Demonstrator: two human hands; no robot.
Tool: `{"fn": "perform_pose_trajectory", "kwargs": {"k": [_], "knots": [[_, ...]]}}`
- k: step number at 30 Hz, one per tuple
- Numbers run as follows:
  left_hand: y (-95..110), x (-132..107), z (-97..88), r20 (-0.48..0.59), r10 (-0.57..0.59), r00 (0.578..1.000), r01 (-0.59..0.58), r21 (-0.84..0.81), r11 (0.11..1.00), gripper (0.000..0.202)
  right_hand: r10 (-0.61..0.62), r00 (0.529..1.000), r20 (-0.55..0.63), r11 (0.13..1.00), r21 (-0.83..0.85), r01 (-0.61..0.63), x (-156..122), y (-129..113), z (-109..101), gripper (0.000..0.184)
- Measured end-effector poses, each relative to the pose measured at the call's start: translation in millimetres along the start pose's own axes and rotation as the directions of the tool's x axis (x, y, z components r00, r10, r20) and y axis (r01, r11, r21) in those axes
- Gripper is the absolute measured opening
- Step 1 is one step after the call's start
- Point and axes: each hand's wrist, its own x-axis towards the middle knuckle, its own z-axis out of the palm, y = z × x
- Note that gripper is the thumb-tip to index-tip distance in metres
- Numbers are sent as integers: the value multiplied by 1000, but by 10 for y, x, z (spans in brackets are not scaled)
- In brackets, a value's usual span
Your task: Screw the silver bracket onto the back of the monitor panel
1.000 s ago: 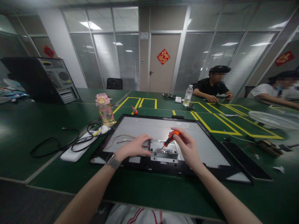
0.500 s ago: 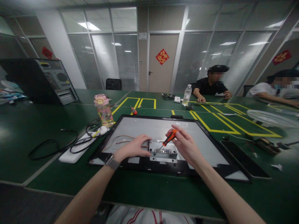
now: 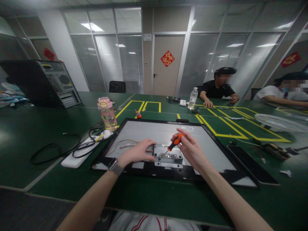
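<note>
A flat panel (image 3: pixel 207 144) with a black frame and grey back lies before me on the green table. Near its front edge sits a metal bracket (image 3: pixel 172 160). My right hand (image 3: pixel 191 149) grips an orange and black screwdriver (image 3: pixel 175 142), held at a slant with its tip at the left part of the bracket. Beside the bracket's left end rests my left hand (image 3: pixel 138 151), thumb and fingers apart and touching the metal edge. Thin wires (image 3: pixel 122 144) run over the panel left of the bracket. A watch (image 3: pixel 115 166) is on my left wrist.
Left of the panel are a white power strip (image 3: pixel 79 152) with black cables and a pink-lidded bottle (image 3: pixel 107 114). A second screwdriver (image 3: pixel 138 114) lies behind it. A dark flat slab (image 3: pixel 252 163) lies to the right. Two people sit across the table, one in black (image 3: pixel 215 89).
Both hands and the screwdriver keep practically the same place. The view has shifted very slightly.
</note>
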Motion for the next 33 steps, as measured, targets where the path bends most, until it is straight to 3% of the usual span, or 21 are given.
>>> {"fn": "perform_pose_trajectory", "kwargs": {"k": [6, 22, 33], "knots": [[-2, 8, -8, 8, 9, 1000, -10, 15, 1000, 63, -18, 999, 26, 998, -60, 20, -1, 9, 10, 26], [-26, 9, 7, 1, 6, 1000, -6, -3, 1000, 66, 40, 999, 2, 998, 46, -40, 10, 25, 3, 22], [-43, 13, 25, -7, 5, 1000, -5, -12, 1000, 66, 5, 1000, 19, 999, -48, -5, 10, 29, -14, 23]]}}
